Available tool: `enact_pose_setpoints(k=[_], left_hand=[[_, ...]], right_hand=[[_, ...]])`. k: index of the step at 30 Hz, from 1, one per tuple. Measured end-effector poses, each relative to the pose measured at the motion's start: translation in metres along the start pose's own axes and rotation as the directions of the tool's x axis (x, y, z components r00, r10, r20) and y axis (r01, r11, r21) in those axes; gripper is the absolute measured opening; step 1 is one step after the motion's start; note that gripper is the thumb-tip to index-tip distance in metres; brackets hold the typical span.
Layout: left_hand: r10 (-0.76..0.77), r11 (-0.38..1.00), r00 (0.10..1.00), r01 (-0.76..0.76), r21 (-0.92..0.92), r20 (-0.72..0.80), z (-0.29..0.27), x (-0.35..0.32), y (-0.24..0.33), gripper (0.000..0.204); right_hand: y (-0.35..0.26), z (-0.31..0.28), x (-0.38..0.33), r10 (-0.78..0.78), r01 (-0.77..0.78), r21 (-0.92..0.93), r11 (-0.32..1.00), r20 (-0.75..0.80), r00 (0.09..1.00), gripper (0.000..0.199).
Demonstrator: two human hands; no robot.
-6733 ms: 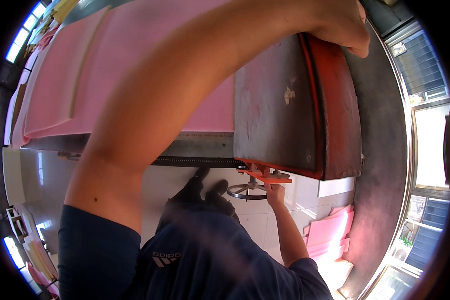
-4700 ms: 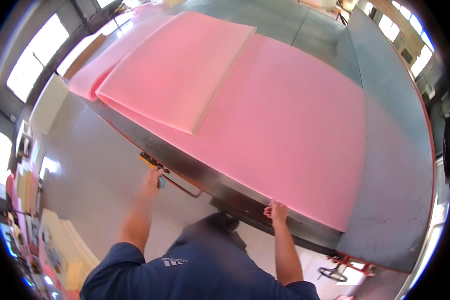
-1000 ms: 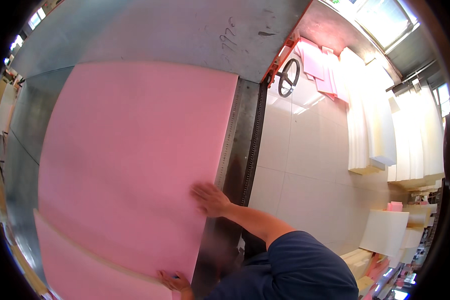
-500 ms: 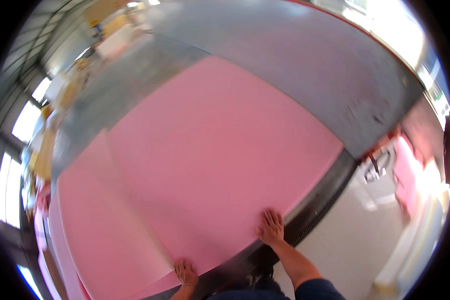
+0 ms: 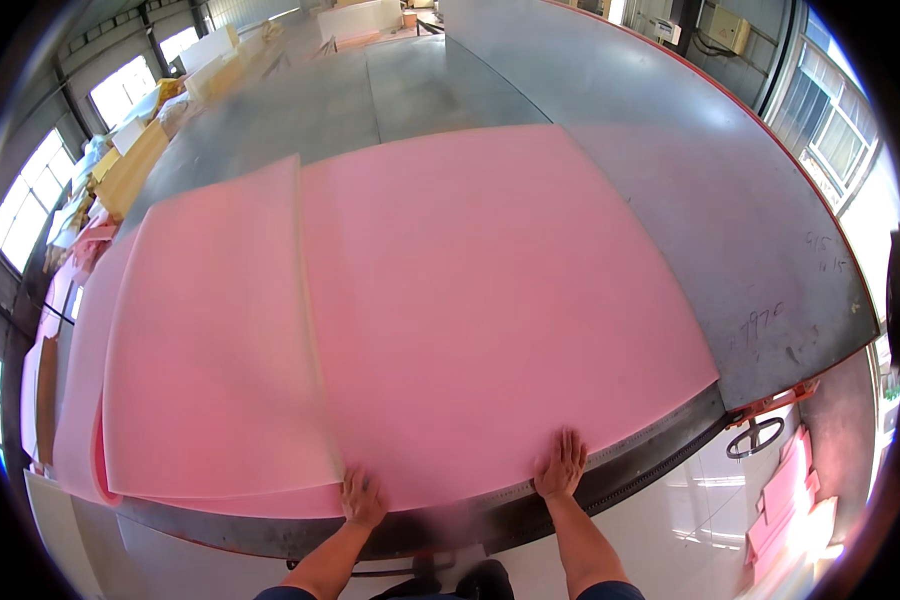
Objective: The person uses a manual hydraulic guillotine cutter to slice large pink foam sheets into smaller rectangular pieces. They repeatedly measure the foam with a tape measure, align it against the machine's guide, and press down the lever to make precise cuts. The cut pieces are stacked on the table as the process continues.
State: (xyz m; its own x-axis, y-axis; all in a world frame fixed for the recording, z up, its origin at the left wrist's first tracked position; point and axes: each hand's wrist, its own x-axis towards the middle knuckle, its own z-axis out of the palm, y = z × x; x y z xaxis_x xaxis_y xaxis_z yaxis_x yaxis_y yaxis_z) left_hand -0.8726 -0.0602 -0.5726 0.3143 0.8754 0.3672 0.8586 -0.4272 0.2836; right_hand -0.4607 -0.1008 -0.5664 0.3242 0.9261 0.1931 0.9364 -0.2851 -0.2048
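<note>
A large pink foam sheet [image 5: 500,300] lies along the near side of a grey metal table. Toward the left, a folded-over layer of the foam [image 5: 215,330] overlaps the flat part, with its straight edge running front to back. My left hand [image 5: 364,497] rests at the foam's front edge, beside the near end of that layer's edge, its fingers apart. Farther right, my right hand [image 5: 560,464] lies flat on the foam near its front border, fingers stretched forward. Neither hand has anything gripped in it.
The grey tabletop [image 5: 670,160] extends behind and to the right of the foam. A dark handwheel [image 5: 755,438] sits below the table's right corner. Pink foam pieces [image 5: 785,500] lie on the floor at right. Foam blocks [image 5: 135,170] are stacked along the far left.
The view has turned and levelled, so the foam and table appear straighter. Both hands stay at the foam's front edge, with the fold still beside my left hand.
</note>
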Motion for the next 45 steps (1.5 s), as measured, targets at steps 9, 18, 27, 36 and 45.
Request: enact_pose_setpoints(k=[9, 18, 27, 36, 45], left_hand=[[-0.014, 0.999, 1.000, 0.014, 0.037, -0.004, 0.007, -0.010, -0.003, 0.039], [0.072, 0.982, 0.991, -0.052, 0.182, -0.108, 0.009, -0.023, -0.002, 0.036], [0.058, 0.964, 0.988, -0.019, 0.266, -0.141, 0.029, -0.031, -0.004, 0.036], [-0.157, 0.986, 0.968, 0.165, 0.022, -0.196, 0.055, -0.041, -0.011, 0.045], [-0.236, 0.961, 0.967, 0.247, 0.124, -0.101, 0.042, 0.011, 0.022, 0.038]], right_hand=[[0.000, 0.003, -0.001, -0.057, 0.056, -0.014, 0.998, -0.090, 0.994, 0.066], [0.000, 0.002, 0.001, -0.016, 0.018, -0.084, 0.996, 0.035, 0.999, 0.060], [0.007, 0.005, -0.001, -0.016, 0.025, 0.109, 0.994, -0.080, 0.997, 0.059], [0.019, 0.032, 0.019, -0.037, 0.037, 0.058, 0.998, 0.002, 0.999, 0.059], [0.020, 0.034, 0.055, -0.082, 0.080, 0.090, 0.993, 0.017, 0.997, 0.065]])
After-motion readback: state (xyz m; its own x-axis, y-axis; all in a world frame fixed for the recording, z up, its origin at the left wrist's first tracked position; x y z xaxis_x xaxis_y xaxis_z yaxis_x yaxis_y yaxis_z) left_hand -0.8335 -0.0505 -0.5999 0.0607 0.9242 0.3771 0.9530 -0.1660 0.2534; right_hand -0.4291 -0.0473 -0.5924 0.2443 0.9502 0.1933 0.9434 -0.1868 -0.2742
